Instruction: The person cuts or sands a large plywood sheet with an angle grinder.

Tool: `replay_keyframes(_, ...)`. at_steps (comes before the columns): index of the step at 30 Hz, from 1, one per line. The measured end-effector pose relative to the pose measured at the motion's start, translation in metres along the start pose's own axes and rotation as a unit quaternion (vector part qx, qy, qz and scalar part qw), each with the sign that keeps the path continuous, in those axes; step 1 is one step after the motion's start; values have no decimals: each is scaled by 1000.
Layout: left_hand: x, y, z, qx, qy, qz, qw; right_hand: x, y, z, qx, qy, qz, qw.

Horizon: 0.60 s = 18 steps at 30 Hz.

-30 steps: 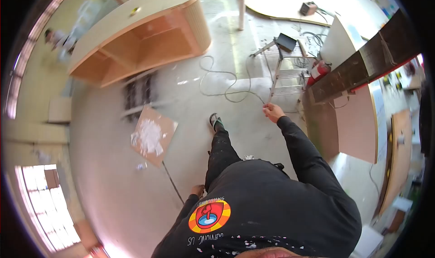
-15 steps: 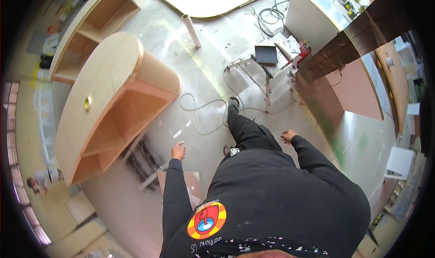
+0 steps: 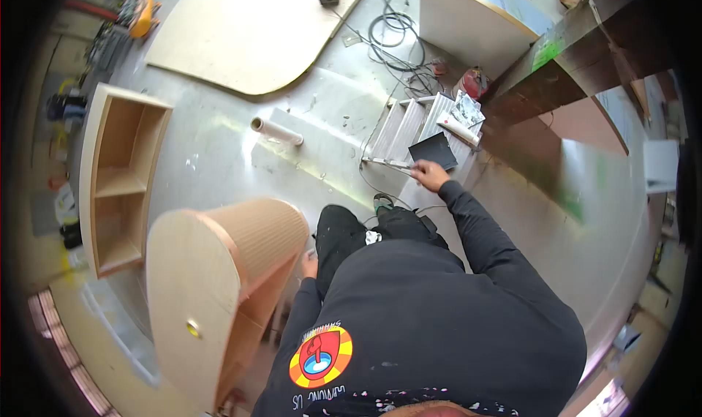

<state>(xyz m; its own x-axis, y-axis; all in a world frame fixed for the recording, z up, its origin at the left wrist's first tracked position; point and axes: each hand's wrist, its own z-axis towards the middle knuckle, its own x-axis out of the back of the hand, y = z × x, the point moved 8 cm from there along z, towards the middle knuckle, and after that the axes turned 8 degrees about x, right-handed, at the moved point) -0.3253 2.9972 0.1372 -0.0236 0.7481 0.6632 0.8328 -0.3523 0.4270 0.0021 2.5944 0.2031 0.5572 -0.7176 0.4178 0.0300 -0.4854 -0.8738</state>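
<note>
My right hand [image 3: 430,175] is at the near edge of a step ladder [image 3: 406,133], its fingers pressed together beside a thin pale edge; what they hold, if anything, I cannot make out. Just beyond it a black flat sheet [image 3: 433,151] lies on the ladder. A white tube [image 3: 458,129] and a crumpled printed wrapper [image 3: 468,110] are there too. My left hand [image 3: 310,263] hangs low by my left leg, next to the ribbed side of a rounded wooden cabinet [image 3: 194,271]; its fingers are mostly hidden.
An open two-compartment wooden shelf unit [image 3: 121,183] stands at the left. A cardboard tube [image 3: 278,132] is on the floor ahead. Beyond are a large pale board [image 3: 248,36], coiled hoses [image 3: 395,33] and a red container [image 3: 474,83]. A brown beam [image 3: 541,88] crosses the right.
The view has shifted, and the ladder is now nearer my body. My right hand has reached forward to the ladder's edge. My left hand has dropped back beside my leg.
</note>
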Motion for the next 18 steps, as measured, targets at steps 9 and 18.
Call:
replay_keyframes(9, 44, 200, 220, -57, -178, 106, 977, 19, -71, 130, -84, 96, 12, 992)
replay_keyframes(18, 112, 438, 374, -87, -257, 15, 962, -25, 2, 143, -301, 159, 77, 937)
